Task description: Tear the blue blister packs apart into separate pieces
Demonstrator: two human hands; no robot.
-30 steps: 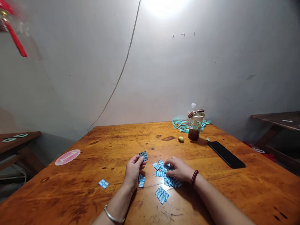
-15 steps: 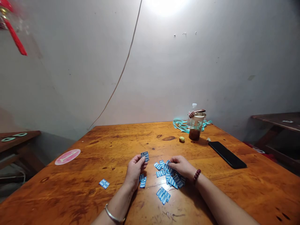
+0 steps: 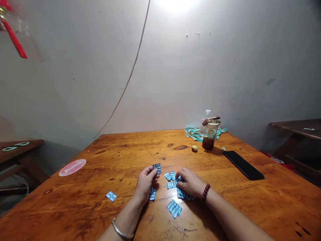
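My left hand [image 3: 145, 182] pinches a small blue-and-white label [image 3: 156, 168] upright between thumb and fingers; it may be a short stack. Beneath that hand, another label [image 3: 152, 194] lies on the table, partly covered. My right hand [image 3: 190, 181] is lowered onto a loose pile of such labels [image 3: 182, 194], its fingers curled and the thumb bent inward. What its fingertips grip, if anything, is hidden. Several labels [image 3: 171, 185] stick out left of the pile. A separate group of labels [image 3: 174, 209] lies nearer to me, and one label [image 3: 111, 196] sits apart at left.
On the wooden table [image 3: 135, 147], a black phone [image 3: 243, 165] lies at right. A strapped cup of brown liquid [image 3: 208, 139], a clear bottle [image 3: 207, 114], turquoise ribbon [image 3: 192, 133] and a small yellowish object [image 3: 194, 148] are farther back. A pink round sticker [image 3: 72, 167] is at left.
My right hand has shifted slightly left and now covers more of the pile. The left hand keeps its label, moved a little to the right.
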